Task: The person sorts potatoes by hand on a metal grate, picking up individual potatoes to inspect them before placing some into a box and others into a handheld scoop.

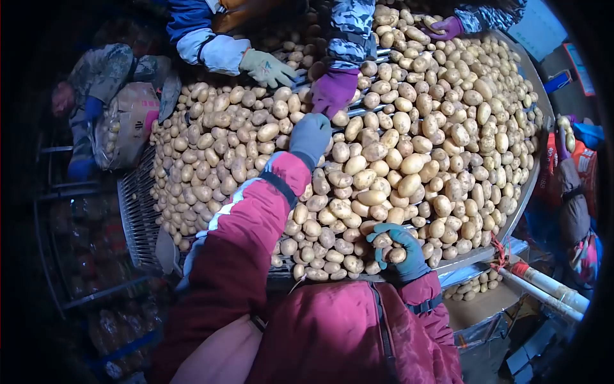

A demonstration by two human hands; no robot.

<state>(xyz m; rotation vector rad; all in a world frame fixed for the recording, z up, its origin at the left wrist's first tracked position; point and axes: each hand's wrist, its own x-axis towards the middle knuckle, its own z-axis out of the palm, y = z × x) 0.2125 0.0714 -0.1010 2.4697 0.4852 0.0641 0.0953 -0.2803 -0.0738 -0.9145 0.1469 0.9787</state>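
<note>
My left hand (311, 137), in a grey-blue glove, reaches far forward onto a broad heap of potatoes (374, 182). Its fingers point away and down, so what they do is hidden; they lie right beside a co-worker's purple glove (334, 91). Close to my body at the near edge, my right hand (406, 253) in a teal glove curls around two potatoes (396, 255). The potatoes are spread over metal rollers (374, 110), which show in gaps between them.
Across from me are a co-worker's pale glove (267, 68) and another purple glove (446, 28). A metal rim (534, 185) bounds the heap on the right. At left stand a slatted chute (137, 211) and a carton (131, 121). A box with potatoes (473, 286) sits below right.
</note>
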